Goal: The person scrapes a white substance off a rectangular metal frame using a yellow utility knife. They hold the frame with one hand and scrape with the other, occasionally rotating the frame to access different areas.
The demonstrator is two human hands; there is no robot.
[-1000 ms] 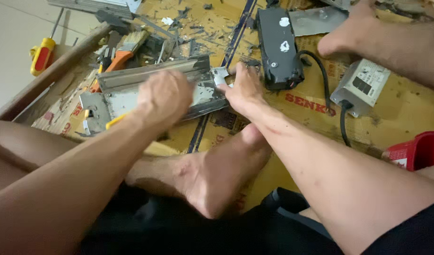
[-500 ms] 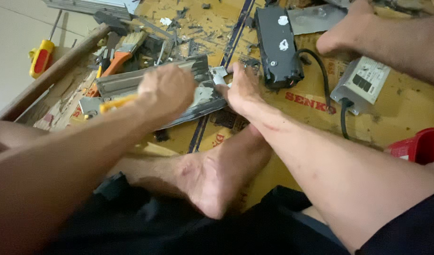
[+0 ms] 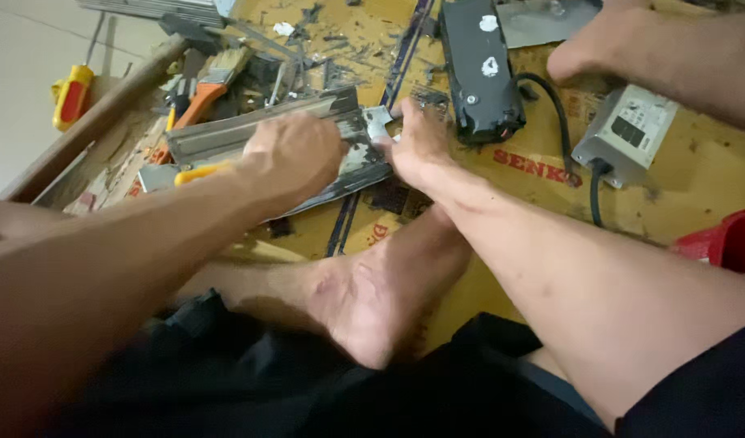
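Left hand (image 3: 295,154) fingers curled around yellow-handled tool (image 3: 200,172), right hand (image 3: 417,146) fingers pressed flat on grey metal housing (image 3: 226,138)

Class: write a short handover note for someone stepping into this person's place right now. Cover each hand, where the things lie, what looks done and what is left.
Left hand: closed over a yellow-handled tool, pressed on the long grey metal strip.
Right hand: fingers steady the small metal piece at the strip's end.
Strip lies on the yellow cardboard, above the foot. Black box and grey adapter sit to the right; another person's hand is beyond.
Done: scrapings litter the cardboard.
Left: cannot tell how much.
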